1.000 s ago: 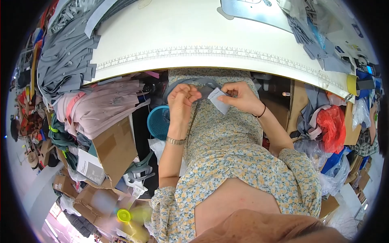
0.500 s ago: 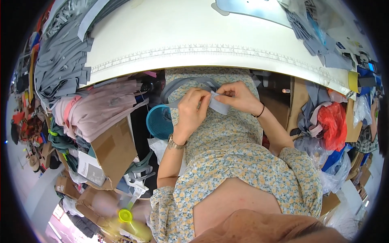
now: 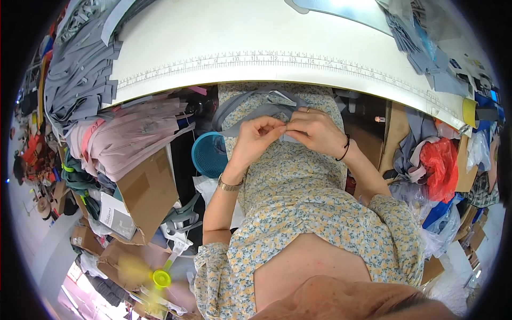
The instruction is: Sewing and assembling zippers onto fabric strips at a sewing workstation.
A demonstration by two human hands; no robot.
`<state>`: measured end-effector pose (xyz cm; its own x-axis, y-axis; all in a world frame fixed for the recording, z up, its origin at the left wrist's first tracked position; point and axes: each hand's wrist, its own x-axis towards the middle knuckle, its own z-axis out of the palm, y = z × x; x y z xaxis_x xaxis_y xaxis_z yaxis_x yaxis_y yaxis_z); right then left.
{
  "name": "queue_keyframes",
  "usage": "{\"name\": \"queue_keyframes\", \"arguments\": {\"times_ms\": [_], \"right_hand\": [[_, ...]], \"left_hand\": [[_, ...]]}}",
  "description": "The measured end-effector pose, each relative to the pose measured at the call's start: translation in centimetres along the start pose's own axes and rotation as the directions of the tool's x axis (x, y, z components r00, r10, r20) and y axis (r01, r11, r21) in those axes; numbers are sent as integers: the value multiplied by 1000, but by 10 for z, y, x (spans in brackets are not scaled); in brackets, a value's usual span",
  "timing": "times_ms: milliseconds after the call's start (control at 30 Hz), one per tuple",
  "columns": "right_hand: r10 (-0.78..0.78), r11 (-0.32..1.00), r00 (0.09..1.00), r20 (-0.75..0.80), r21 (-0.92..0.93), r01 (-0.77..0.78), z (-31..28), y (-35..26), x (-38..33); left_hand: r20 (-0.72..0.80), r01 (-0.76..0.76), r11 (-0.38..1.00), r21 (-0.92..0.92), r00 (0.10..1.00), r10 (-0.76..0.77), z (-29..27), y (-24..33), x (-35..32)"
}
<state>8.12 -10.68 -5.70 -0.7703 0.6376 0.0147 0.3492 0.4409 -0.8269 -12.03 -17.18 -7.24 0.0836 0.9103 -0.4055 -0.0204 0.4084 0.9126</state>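
Note:
A long grey fabric strip (image 3: 260, 111) lies in loops over my lap, below the table's near edge. My left hand (image 3: 255, 143) and my right hand (image 3: 317, 132) meet at the strip, thumbs and fingertips pinched together on it. The hands nearly touch and cover most of the held part; a paler grey piece shows just beneath the right fingers. A small white patch lies on the strip beyond the hands. Close to my left hand sits a teal mesh basket (image 3: 201, 160).
The white table (image 3: 224, 32) carries a printed ruler scale along its near edge. Grey strips (image 3: 80, 69) are heaped at its left end. Pink fabric (image 3: 128, 138) hangs over a cardboard box (image 3: 149, 197). A yellow fan (image 3: 161, 278) spins lower left; a red plastic bag (image 3: 440, 165) is at right.
My fingertips have come together, and the right hand has turned over the strip, hiding the pale flap that stood out between the hands. The view has shifted slightly.

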Motion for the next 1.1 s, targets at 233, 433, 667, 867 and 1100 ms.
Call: {"name": "queue_keyframes", "arguments": {"times_ms": [233,433,667,867,1100], "right_hand": [[-117,983,993,-7,-146,115,6,1,-5],[44,950,999,-13,309,-38,10,19,-13],[107,780,990,90,609,-140,8,24,-22],[329,641,929,-172,762,-86,-58,45,-52],[559,457,813,-164,879,-136,26,28,-33]], "left_hand": [[103,106,982,-159,990,-91,-7,-18,-4],[117,124,762,-635,991,-64,12,-31,-12],[168,167,463,-871,985,-39,32,-29,-24],[-23,3,996,-91,1000,-5,-18,-91,-68],[-229,-340,919,198,896,380,16,-8,-15]]}}
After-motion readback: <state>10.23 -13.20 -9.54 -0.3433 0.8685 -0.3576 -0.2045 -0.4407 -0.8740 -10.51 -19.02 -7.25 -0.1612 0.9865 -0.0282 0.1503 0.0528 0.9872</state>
